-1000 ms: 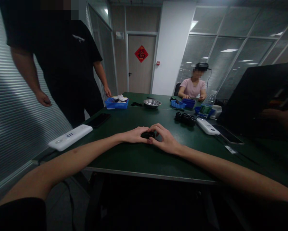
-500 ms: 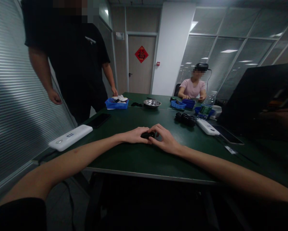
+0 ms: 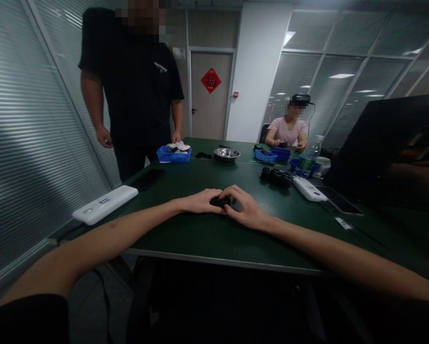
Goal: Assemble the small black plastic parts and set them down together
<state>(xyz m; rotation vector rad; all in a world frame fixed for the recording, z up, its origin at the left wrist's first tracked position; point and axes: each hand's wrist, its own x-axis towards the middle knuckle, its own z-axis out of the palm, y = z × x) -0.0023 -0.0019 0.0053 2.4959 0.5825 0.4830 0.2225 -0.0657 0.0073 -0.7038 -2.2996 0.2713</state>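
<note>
My left hand [image 3: 200, 201] and my right hand [image 3: 246, 206] meet over a small black part [image 3: 219, 202] resting on the green table [image 3: 200, 234]. Both hands have their fingers curled around it, the left from the left side and the right from the right, fingertips pinching it. Most of the part is hidden by my fingers. A cluster of similar black parts [image 3: 276, 177] lies farther back to the right, untouched.
A white power bank [image 3: 104, 204] and a black phone [image 3: 148, 179] lie at the left; another white power bank [image 3: 309, 188] and a phone [image 3: 339, 200] at the right. Blue trays [image 3: 173, 154], a metal bowl [image 3: 226, 154] and a bottle [image 3: 308, 160] stand behind. One person stands at the left, another sits at the far end.
The standing person in black has walked away from me along the table's left side toward the far end. My hands and the black part have not moved.
</note>
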